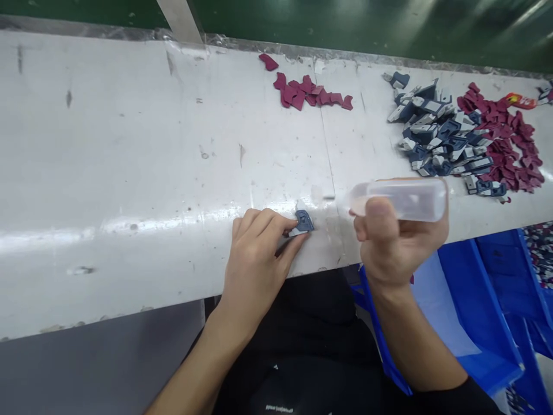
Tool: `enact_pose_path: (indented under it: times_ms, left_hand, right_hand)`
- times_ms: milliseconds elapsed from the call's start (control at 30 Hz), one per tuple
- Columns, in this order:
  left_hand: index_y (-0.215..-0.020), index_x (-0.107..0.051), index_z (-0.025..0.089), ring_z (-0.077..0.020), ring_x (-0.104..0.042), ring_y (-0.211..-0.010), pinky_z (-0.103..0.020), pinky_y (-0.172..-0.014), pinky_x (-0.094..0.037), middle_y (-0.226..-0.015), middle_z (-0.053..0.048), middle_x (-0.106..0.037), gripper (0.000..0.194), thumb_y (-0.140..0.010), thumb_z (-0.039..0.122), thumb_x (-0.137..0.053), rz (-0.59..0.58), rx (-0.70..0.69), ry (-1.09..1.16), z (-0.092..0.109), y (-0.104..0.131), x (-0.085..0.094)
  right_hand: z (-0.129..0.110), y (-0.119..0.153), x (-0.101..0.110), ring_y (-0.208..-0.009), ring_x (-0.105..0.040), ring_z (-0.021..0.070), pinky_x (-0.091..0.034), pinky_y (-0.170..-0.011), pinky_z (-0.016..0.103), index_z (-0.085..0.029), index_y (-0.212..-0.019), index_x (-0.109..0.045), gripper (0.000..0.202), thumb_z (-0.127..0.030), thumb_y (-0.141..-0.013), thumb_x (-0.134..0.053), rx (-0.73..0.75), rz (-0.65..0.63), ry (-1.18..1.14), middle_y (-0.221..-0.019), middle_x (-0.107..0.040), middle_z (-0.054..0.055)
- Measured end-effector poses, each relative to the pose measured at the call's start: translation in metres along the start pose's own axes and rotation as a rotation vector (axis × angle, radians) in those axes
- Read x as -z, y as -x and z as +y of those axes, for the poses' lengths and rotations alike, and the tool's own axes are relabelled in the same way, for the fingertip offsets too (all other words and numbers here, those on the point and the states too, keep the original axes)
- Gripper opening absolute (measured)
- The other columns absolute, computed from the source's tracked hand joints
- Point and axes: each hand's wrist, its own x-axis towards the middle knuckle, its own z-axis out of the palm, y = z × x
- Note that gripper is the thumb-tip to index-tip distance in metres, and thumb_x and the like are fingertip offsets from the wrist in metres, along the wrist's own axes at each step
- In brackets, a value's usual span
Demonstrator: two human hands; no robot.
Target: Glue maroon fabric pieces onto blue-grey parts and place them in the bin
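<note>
Near the front edge of the white table (142, 173), my left hand (259, 253) pinches a small blue-and-white plastic part (304, 220) between thumb and fingers. The part rests at the table surface with its recessed blue face showing. My right hand (389, 242) is wrapped round a translucent squeeze bottle (406, 199), held on its side above the table. The bottle's thin tip points left, a little above and to the right of the part, and does not touch it. Motion blurs the bottle's front end.
Several maroon pieces (298, 95) lie loose at the back middle. A heap of blue-and-white parts (444, 132) sits at the right, beside a pile of maroon pieces (510, 144) and a red-orange wrapper (521, 101). Blue bins (479, 300) stand below the table's right front edge.
</note>
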Motion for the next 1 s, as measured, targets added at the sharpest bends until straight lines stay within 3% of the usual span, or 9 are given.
enact_pose_path:
  times_ms: [167, 300, 533, 600, 667, 767, 867, 933, 1000]
  left_hand:
    - [-0.106, -0.067, 0.025, -0.0216, -0.065, -0.091, -0.041, -0.088, -0.047, -0.094, 0.0, -0.074, 0.011, -0.104, 0.022, -0.077, -0.015, -0.023, -0.013, -0.002, 0.001, 0.0]
    - [-0.105, -0.067, 0.025, -0.0211, -0.063, -0.091, -0.04, -0.088, -0.046, -0.094, 0.0, -0.072, 0.012, -0.103, 0.019, -0.077, -0.009, -0.028, -0.024, -0.001, 0.002, 0.0]
    - [-0.107, -0.065, 0.024, -0.0213, -0.06, -0.092, -0.04, -0.088, -0.044, -0.095, 0.0, -0.071, 0.013, -0.103, 0.017, -0.075, -0.005, -0.055, -0.041, 0.0, 0.002, 0.0]
    - [-0.107, -0.064, 0.024, -0.0215, -0.06, -0.092, -0.04, -0.088, -0.044, -0.096, -0.001, -0.071, 0.014, -0.103, 0.017, -0.074, -0.004, -0.06, -0.05, 0.0, 0.003, 0.0]
    - [-0.108, -0.063, 0.024, -0.0215, -0.06, -0.091, -0.039, -0.086, -0.044, -0.096, -0.001, -0.071, 0.013, -0.104, 0.017, -0.073, 0.012, -0.063, -0.053, 0.0, 0.003, 0.0]
    - [-0.109, -0.063, 0.024, -0.0211, -0.059, -0.09, -0.038, -0.084, -0.044, -0.096, -0.001, -0.07, 0.01, -0.106, 0.017, -0.07, 0.032, -0.056, -0.057, 0.0, 0.005, -0.001]
    - [-0.11, -0.063, 0.022, -0.0208, -0.059, -0.091, -0.038, -0.084, -0.045, -0.096, -0.001, -0.07, 0.008, -0.106, 0.017, -0.069, 0.03, -0.048, -0.073, 0.0, 0.006, -0.002]
    - [-0.11, -0.063, 0.022, -0.0212, -0.058, -0.092, -0.038, -0.086, -0.046, -0.096, -0.001, -0.07, 0.009, -0.105, 0.017, -0.07, 0.038, -0.053, -0.091, -0.001, 0.006, -0.002]
    - [-0.11, -0.063, 0.021, -0.0216, -0.058, -0.092, -0.039, -0.087, -0.046, -0.096, -0.001, -0.069, 0.011, -0.104, 0.017, -0.072, 0.055, -0.06, -0.107, -0.001, 0.007, -0.003]
  right_hand:
    - [0.027, -0.032, 0.015, -0.1, -0.081, 0.0286, -0.068, -0.079, 0.047, -0.031, -0.121, -0.061, 0.028, -0.043, -0.1, -0.075, -0.112, -0.129, -0.118, -0.11, -0.075, 0.005]
    - [0.05, -0.046, 0.021, -0.139, -0.07, 0.0325, -0.059, -0.114, 0.059, -0.032, -0.135, -0.064, 0.03, -0.038, -0.106, -0.066, -0.013, -0.104, -0.059, -0.14, -0.072, 0.009]
    - [0.07, -0.047, 0.028, -0.142, -0.068, 0.0314, -0.055, -0.116, 0.057, -0.029, -0.138, -0.053, 0.041, -0.035, -0.103, -0.073, -0.082, -0.26, 0.116, -0.149, -0.066, 0.014]
    - [0.067, -0.042, 0.032, -0.143, -0.066, 0.0322, -0.056, -0.114, 0.057, -0.029, -0.14, -0.052, 0.049, -0.031, -0.097, -0.077, -0.096, -0.208, 0.147, -0.152, -0.062, 0.014]
    - [0.056, -0.034, 0.033, -0.139, -0.066, 0.031, -0.059, -0.11, 0.055, -0.029, -0.134, -0.056, 0.047, -0.022, -0.092, -0.076, -0.035, -0.021, 0.167, -0.147, -0.061, 0.012]
    - [0.03, -0.021, 0.024, -0.111, -0.068, 0.0257, -0.061, -0.094, 0.047, -0.028, -0.112, -0.062, 0.027, -0.012, -0.092, -0.071, 0.207, 0.22, 0.156, -0.115, -0.062, 0.005]
    - [0.008, -0.026, -0.005, -0.093, -0.068, 0.022, -0.059, -0.078, 0.038, -0.026, -0.112, -0.068, 0.02, -0.01, -0.101, -0.064, 0.262, -0.047, 0.188, -0.102, -0.066, 0.004]
    - [0.005, -0.044, -0.034, -0.094, -0.072, 0.0213, -0.061, -0.079, 0.037, -0.024, -0.122, -0.07, 0.022, -0.012, -0.107, -0.058, 0.133, -0.272, 0.225, -0.117, -0.073, 0.008]
    - [0.013, -0.07, -0.065, -0.096, -0.073, 0.0218, -0.063, -0.09, 0.04, -0.021, -0.128, -0.071, 0.023, -0.015, -0.109, -0.06, 0.04, -0.377, 0.283, -0.129, -0.073, 0.011]
